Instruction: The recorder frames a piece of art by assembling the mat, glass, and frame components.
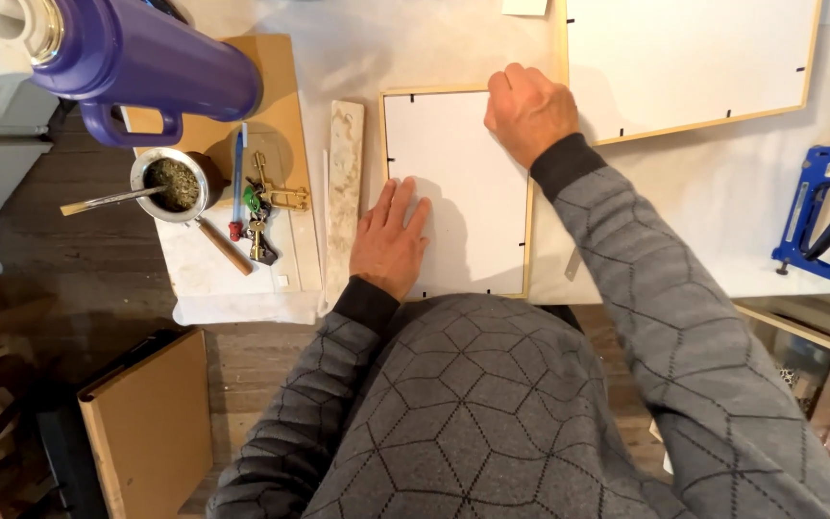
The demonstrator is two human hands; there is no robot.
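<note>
Both hands (pixel 391 235) (pixel 528 111) — on framed board (pixel 463 207)

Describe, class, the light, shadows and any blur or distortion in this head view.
Head view: soft, even light on the white table; the left hand and right hand cast faint shadows on the small frame; the purple flask looms large and slightly blurred at the top edge; no strong glare.

Bright even overhead light, soft shadows beside the hands, sharp focus, slight wide-angle bending at edges
</note>
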